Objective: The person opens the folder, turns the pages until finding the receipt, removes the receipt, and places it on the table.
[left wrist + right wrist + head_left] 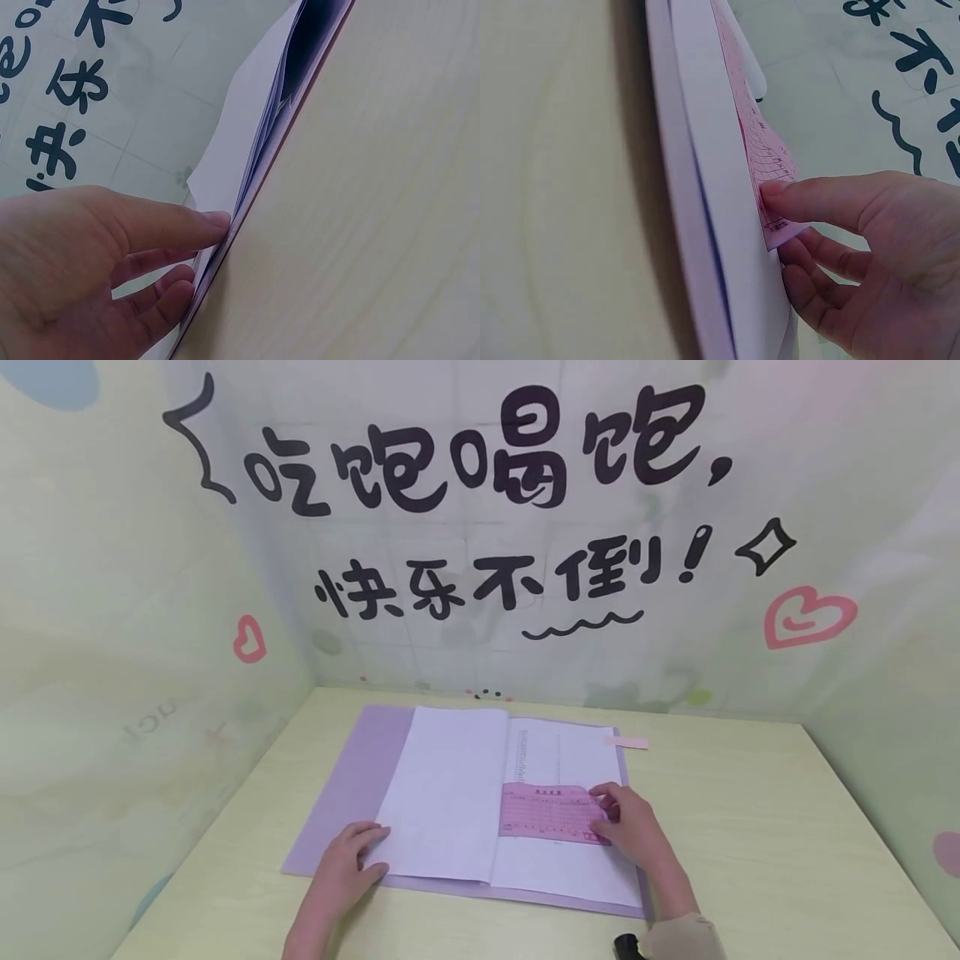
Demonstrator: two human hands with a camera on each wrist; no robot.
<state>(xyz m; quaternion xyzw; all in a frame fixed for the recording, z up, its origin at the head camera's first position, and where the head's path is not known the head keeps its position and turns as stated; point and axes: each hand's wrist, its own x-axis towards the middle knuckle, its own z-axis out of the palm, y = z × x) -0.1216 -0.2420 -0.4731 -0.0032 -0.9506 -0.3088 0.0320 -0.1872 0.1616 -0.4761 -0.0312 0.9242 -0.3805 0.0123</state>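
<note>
A purple folder (352, 777) lies spread on the table with white pages inside. My left hand (348, 860) rests at the lower left edge of the left white page (446, 793), thumb and fingertips touching the paper. In the left wrist view its thumb (214, 221) lies on the sheets near the folder's edge. A pink printed slip (547, 814) with a ruled grid lies across the right page (570, 872). My right hand (633, 827) pinches the slip's right end. In the right wrist view the thumb presses on the slip (769, 142), which bows upward there.
A small pale pink tab (633, 743) sticks out from the right page's upper edge. Near the table's front, beside the right sleeve (684, 937), is a black object (627, 946). Printed fabric walls (465, 652) close in the pale wooden table (750, 827) at the back and sides.
</note>
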